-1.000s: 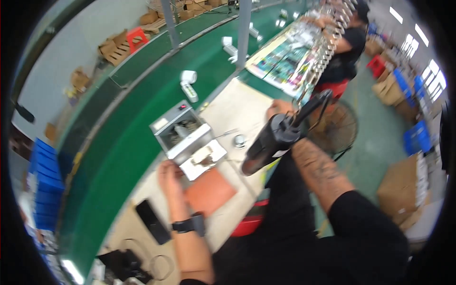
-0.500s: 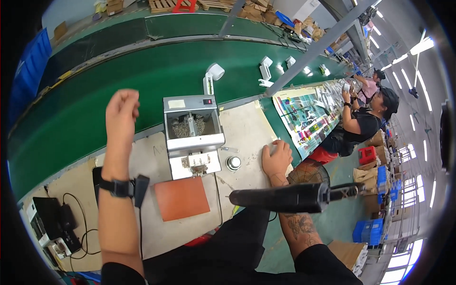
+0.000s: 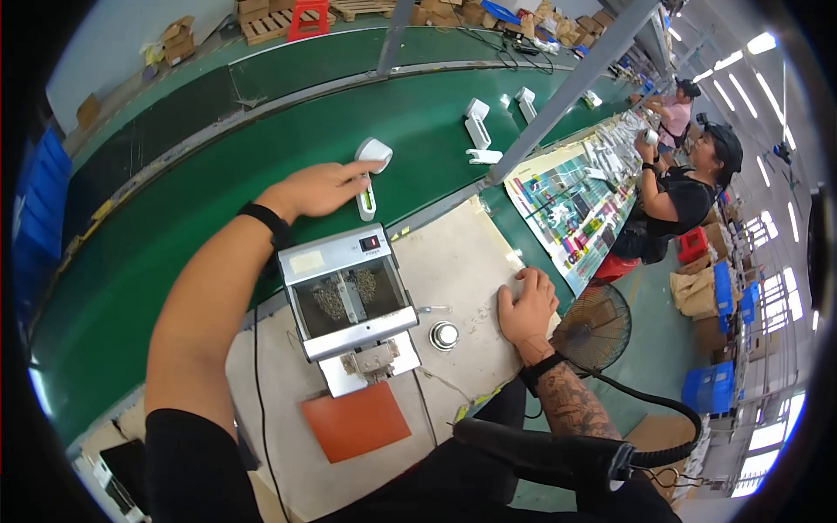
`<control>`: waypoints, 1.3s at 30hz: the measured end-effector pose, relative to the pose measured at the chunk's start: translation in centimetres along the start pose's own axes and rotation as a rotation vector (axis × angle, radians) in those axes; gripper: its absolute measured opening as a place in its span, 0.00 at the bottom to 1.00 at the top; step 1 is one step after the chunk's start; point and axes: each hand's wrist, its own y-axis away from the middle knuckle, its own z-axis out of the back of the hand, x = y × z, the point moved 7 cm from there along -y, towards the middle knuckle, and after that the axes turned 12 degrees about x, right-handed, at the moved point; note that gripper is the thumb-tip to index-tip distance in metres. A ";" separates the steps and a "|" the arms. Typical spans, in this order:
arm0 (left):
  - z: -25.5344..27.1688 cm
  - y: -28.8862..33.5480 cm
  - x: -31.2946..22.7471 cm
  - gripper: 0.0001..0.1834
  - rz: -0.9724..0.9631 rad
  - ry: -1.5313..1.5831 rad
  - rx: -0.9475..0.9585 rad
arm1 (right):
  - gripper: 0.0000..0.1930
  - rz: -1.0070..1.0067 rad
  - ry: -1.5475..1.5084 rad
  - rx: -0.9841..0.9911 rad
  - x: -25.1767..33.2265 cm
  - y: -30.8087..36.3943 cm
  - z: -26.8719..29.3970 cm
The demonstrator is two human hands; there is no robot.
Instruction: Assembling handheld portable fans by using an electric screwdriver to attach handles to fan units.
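My left hand (image 3: pixel 323 189) reaches over the green conveyor belt. Its index finger is stretched against the rounded head of a white plastic part (image 3: pixel 373 153), and the other fingers lie over where the head meets the slotted handle; the hand partly hides that joint. Below that forearm stands a silver screw feeder (image 3: pixel 350 342) with small screws heaped in its tray. My right hand (image 3: pixel 527 307) rests on the bench at the right edge, fingers apart and holding nothing. A round metal knob-like piece (image 3: pixel 444 336) lies between that hand and the feeder.
An orange mat (image 3: pixel 356 422) lies before the feeder. A black electric screwdriver (image 3: pixel 545 449) hangs over my lap on a coiled cord. More white parts (image 3: pixel 478 126) sit farther along the belt. A fan (image 3: pixel 593 327) stands at right; two co-workers sit beyond a printed sheet (image 3: pixel 567 209).
My left hand has moved forward and right from above the belt onto the white part, its fingers straightening. My right hand stays on the bench. The whole view has shifted and the screwdriver hangs lower.
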 end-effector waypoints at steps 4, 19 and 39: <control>-0.3 -1.2 0.1 0.21 0.170 -0.003 -0.014 | 0.21 -0.026 0.012 0.021 -0.4 0.0 0.0; -1.1 30.2 -4.6 0.16 0.347 0.806 -0.728 | 0.23 -0.041 -0.034 -0.012 -2.0 2.5 0.2; -21.0 31.7 -25.9 0.08 0.199 0.131 -0.368 | 0.47 0.755 -1.575 0.419 14.0 20.2 16.1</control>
